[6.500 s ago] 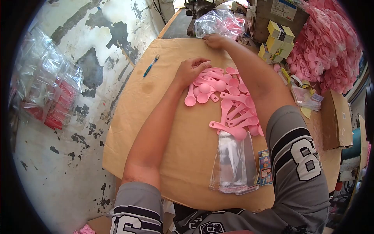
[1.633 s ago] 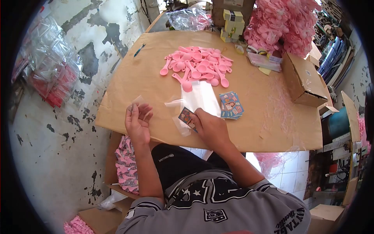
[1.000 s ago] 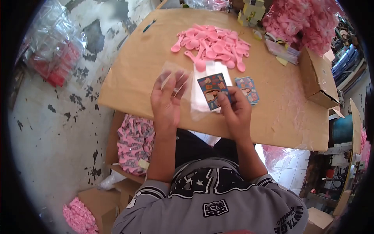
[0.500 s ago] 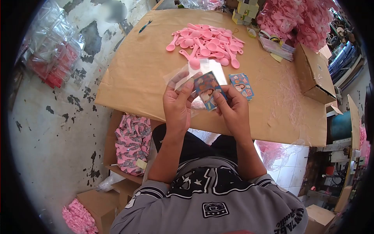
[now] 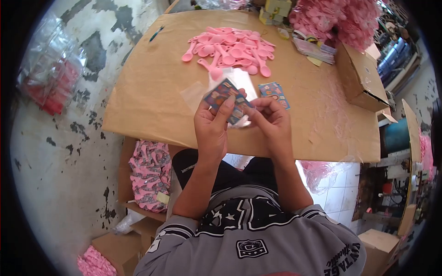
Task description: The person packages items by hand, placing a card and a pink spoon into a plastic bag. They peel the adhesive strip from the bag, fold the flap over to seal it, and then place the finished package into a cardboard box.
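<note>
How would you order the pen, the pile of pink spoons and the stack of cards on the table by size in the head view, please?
1. Pile of pink spoons
2. Stack of cards
3. Pen

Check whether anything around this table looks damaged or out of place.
Yes. The wall on the left has dark, ragged patches where its pale coating seems to have flaked. Thin, stringy scraps lie strewn over the right side of the table, like uncleared litter.

pretty bright overall, white glare on the clear plastic bags (image 5: 245, 80), floor tiles (image 5: 340, 195) washed out, fisheye bend, black corners
</note>
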`<state>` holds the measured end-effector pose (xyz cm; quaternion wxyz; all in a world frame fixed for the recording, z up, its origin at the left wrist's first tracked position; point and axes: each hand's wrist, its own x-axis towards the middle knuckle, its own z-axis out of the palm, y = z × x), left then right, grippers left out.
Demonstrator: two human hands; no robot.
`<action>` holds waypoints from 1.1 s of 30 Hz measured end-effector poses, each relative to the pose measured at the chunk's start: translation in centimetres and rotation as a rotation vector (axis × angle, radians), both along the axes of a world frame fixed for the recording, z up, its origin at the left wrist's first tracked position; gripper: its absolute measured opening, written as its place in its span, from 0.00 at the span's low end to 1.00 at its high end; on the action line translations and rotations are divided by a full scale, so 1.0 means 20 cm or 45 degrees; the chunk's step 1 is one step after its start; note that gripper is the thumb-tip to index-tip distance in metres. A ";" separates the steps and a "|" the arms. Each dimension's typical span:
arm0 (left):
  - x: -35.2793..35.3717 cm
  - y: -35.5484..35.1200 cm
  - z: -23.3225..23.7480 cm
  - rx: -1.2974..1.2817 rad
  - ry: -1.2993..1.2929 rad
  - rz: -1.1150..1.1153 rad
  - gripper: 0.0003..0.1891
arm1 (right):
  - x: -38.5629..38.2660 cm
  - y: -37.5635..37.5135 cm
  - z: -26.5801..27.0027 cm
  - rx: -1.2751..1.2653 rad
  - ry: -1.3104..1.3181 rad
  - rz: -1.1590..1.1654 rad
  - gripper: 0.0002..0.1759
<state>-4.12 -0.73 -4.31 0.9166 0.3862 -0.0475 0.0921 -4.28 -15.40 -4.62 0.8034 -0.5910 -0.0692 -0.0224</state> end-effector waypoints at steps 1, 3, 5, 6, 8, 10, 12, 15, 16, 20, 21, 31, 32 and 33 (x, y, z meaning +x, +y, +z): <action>0.00 -0.03 0.01 0.010 -0.021 0.006 0.17 | 0.00 0.04 0.01 0.055 -0.038 -0.039 0.11; -0.01 -0.06 0.03 0.034 -0.058 0.026 0.18 | 0.01 0.08 0.02 0.165 -0.105 -0.107 0.11; -0.02 -0.05 0.05 0.066 -0.058 -0.014 0.20 | 0.01 0.12 0.02 0.253 -0.115 -0.119 0.10; -0.02 -0.04 0.05 0.085 -0.057 -0.022 0.22 | 0.01 0.12 0.02 0.230 -0.064 -0.048 0.11; -0.02 -0.02 0.03 0.140 -0.023 -0.014 0.24 | 0.01 0.11 -0.01 0.186 0.047 0.107 0.12; -0.01 0.00 0.01 0.156 -0.008 -0.018 0.26 | 0.01 0.11 -0.01 0.153 -0.005 0.105 0.13; 0.02 0.04 0.00 0.134 0.000 -0.031 0.27 | 0.00 0.11 0.00 0.151 0.013 0.125 0.13; 0.04 0.06 0.15 -0.102 -0.054 -0.173 0.32 | -0.01 0.11 0.02 0.126 0.099 0.042 0.09; 0.06 0.06 0.18 -0.191 -0.091 -0.218 0.33 | -0.01 0.10 0.02 0.097 0.112 0.049 0.09; 0.09 0.06 0.14 -0.367 -0.143 -0.330 0.33 | -0.03 0.12 0.02 0.137 0.029 -0.030 0.09; 0.09 0.05 0.14 -0.401 -0.127 -0.309 0.31 | -0.04 0.14 0.04 0.115 0.007 -0.056 0.09; 0.06 0.04 0.05 -0.456 -0.015 -0.221 0.20 | -0.04 0.17 0.01 -0.344 -0.164 -0.252 0.15; 0.06 0.05 0.04 -0.464 -0.016 -0.189 0.20 | -0.05 0.18 0.04 -0.443 -0.285 -0.328 0.17; 0.06 0.07 0.04 -0.394 0.003 -0.145 0.18 | -0.07 0.18 0.10 -0.585 -0.414 -0.371 0.18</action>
